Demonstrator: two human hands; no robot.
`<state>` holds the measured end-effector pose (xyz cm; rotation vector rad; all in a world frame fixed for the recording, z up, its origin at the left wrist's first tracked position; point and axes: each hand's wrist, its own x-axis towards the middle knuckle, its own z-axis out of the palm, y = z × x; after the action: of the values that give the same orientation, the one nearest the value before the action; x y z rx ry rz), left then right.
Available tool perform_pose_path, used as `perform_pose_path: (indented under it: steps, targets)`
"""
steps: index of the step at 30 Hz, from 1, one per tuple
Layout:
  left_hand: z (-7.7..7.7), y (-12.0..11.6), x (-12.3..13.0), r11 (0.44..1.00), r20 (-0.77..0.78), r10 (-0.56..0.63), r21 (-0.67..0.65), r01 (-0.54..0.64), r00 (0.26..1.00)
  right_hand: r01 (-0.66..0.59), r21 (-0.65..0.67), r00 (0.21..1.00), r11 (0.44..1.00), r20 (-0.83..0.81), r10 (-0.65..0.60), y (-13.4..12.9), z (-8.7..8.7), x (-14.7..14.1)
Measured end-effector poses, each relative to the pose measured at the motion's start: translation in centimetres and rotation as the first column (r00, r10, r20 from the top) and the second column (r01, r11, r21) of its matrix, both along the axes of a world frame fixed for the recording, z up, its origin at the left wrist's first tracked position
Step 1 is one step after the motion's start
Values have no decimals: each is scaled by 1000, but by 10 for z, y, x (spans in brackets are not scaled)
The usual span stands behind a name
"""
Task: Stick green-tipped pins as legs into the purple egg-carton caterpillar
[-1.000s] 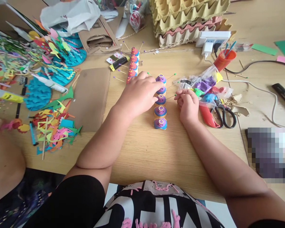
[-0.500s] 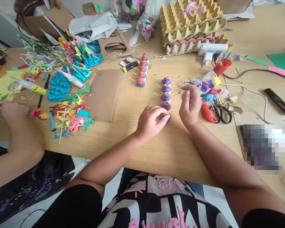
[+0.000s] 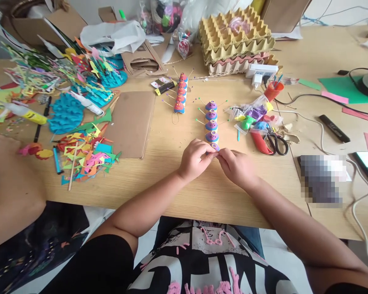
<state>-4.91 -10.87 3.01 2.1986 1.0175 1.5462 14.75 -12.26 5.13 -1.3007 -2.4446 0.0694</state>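
Observation:
A row of purple and blue painted egg-carton cups (image 3: 212, 115) stands on the table in front of me, with green-tipped sticks at its sides and yellow rings on top. At its near end, my left hand (image 3: 198, 160) is closed in a pinch. My right hand (image 3: 237, 165) is closed too, its fingertips meeting the left ones. What lies between the fingertips is too small to make out. Farther back stands a red and blue row of cups (image 3: 180, 94) with purple-tipped sticks.
Left are brown cardboard (image 3: 130, 124), paper scraps (image 3: 92, 157) and another person's arm (image 3: 15, 175). On the right lie scissors (image 3: 274, 143), clay bags (image 3: 251, 116) and an orange cup (image 3: 273, 91). Egg trays (image 3: 236, 41) are stacked behind.
My right hand has come down and left from beside the purple row to meet my left hand. The camera view has shifted slightly to the right.

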Motion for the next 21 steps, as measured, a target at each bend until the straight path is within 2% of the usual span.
perform_pose_path:
  steps: [3, 5, 7, 9, 11, 15, 18, 21]
  targets:
    - [-3, 3, -2, 994, 133, 24, -110, -9, 991, 28, -16, 999, 999, 40, -27, 9, 7, 13]
    - [-4, 4, -3, 984, 217, 70, -176, -31, 974, 165, 21, 986, 986, 11, -165, 27, 15, 29]
    - [-3, 4, -4, 982, 216, 74, -186, -34, 974, 352, 62, 936, 934, -44, -349, 54, 25, 48]
    - [-2, 4, -4, 988, 175, 32, -154, -5, 984, 427, 78, 903, 901, 29, -430, 87, 32, 67]
    - [-1, 3, -3, 991, 146, 0, -135, 20, 989, 358, 70, 901, 931, 237, -364, 123, 34, 80]
    - [-1, 3, -3, 991, 112, 21, -131, -6, 994, 290, -19, 895, 957, 360, -264, 179, 26, 87]
    - [-1, 3, -3, 992, 74, 33, -128, -23, 997, 207, -28, 911, 978, 369, -183, 199, 22, 87]
    - [-1, 2, -3, 992, 53, 26, -125, -19, 998, 121, 25, 933, 992, 337, -122, 199, 25, 94]
